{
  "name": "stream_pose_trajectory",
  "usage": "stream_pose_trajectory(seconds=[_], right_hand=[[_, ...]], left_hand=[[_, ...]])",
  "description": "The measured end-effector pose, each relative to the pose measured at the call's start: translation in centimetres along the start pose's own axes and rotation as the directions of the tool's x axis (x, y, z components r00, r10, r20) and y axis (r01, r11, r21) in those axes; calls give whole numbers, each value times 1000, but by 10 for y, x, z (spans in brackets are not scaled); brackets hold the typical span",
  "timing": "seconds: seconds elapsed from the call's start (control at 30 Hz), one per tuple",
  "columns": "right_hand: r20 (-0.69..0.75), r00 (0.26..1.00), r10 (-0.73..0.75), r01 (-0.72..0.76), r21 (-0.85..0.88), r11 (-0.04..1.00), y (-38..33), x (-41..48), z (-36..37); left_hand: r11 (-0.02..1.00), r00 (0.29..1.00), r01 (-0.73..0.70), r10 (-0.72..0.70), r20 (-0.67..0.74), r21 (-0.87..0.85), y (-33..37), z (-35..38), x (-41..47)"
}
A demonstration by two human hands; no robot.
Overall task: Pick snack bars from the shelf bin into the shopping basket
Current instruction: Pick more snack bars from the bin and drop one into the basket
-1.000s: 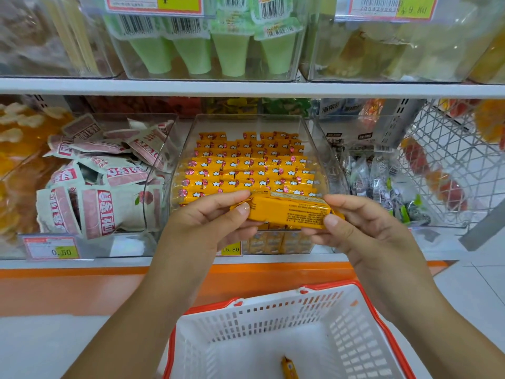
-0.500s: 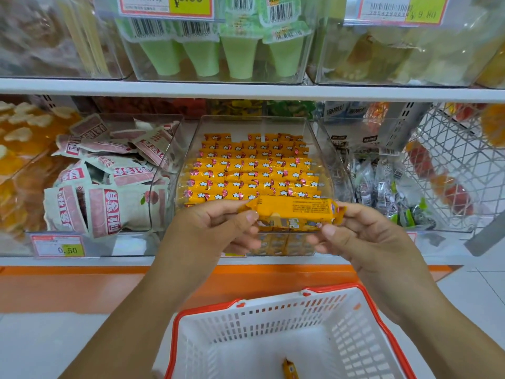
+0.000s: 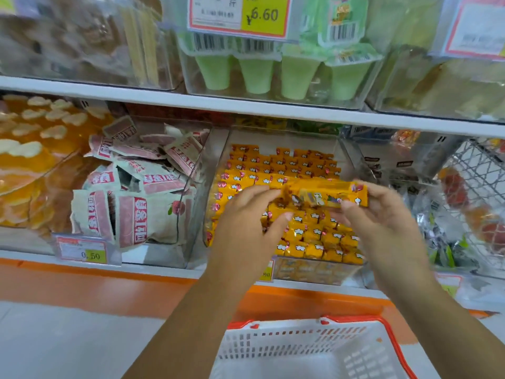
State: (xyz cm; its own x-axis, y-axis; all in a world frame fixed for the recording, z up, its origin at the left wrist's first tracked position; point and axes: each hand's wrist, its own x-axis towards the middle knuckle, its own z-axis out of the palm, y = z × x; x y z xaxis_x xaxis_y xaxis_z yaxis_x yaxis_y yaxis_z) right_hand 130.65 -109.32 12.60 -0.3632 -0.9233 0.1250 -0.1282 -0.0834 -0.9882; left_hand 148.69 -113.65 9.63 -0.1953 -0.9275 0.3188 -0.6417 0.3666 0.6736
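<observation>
An orange snack bar (image 3: 326, 193) lies level between both hands, above the clear shelf bin (image 3: 345, 149) packed with several rows of the same orange bars (image 3: 284, 165). My left hand (image 3: 251, 214) pinches its left end. My right hand (image 3: 382, 214) pinches its right end, and the printed front of the wrapper faces me. The white shopping basket (image 3: 276, 348) with a red rim sits below the shelf at the bottom of the view. Its inside is mostly cut off by the frame edge.
Left of the bar bin stands a clear bin of pink and white snack packets (image 3: 131, 203). A wire rack (image 3: 481, 184) with wrapped sweets is at the right. Green cup desserts (image 3: 257, 72) fill the upper shelf. Price tags (image 3: 82, 251) hang on the orange shelf edge.
The bar has turned over in my hands, from its plain back to its printed front. The view has tilted up, so less of the basket shows.
</observation>
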Motion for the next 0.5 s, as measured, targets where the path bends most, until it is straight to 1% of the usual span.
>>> stream_pose_trajectory(seconds=[0.07, 0.13, 0.2, 0.23, 0.3, 0.33, 0.37, 0.43, 0.5], right_hand=[[13, 998, -65, 66, -131, 989, -3, 28, 14], [42, 991, -129, 136, -321, 937, 0, 60, 29], [78, 967, -241, 247, -503, 828, 2, 94, 44], [105, 953, -286, 294, -567, 770, 4, 109, 53], [159, 940, -302, 326, -682, 655, 7, 138, 69], [179, 942, -285, 323, -722, 612, 7, 148, 77], [213, 943, -256, 327, -737, 592, 11, 160, 84], [301, 929, -216, 369, -714, 595, 20, 178, 94], [346, 916, -203, 393, -677, 623, 30, 192, 98]], left_hand=[[998, 999, -9, 6, 44, 69, -8, 2, 7], [989, 996, -8, -6, 92, 146, -16, 5, 11], [977, 996, -25, 5, 94, 211, -23, 6, 15], [973, 996, -30, 10, 90, 227, -26, 6, 16], [969, 997, -38, 19, 81, 246, -31, 7, 18], [963, 997, -48, 28, 77, 267, -32, 8, 18], [954, 996, -59, 38, 76, 294, -33, 9, 18], [940, 996, -64, 41, 75, 334, -34, 13, 18], [937, 998, -55, 37, 58, 344, -35, 15, 18]])
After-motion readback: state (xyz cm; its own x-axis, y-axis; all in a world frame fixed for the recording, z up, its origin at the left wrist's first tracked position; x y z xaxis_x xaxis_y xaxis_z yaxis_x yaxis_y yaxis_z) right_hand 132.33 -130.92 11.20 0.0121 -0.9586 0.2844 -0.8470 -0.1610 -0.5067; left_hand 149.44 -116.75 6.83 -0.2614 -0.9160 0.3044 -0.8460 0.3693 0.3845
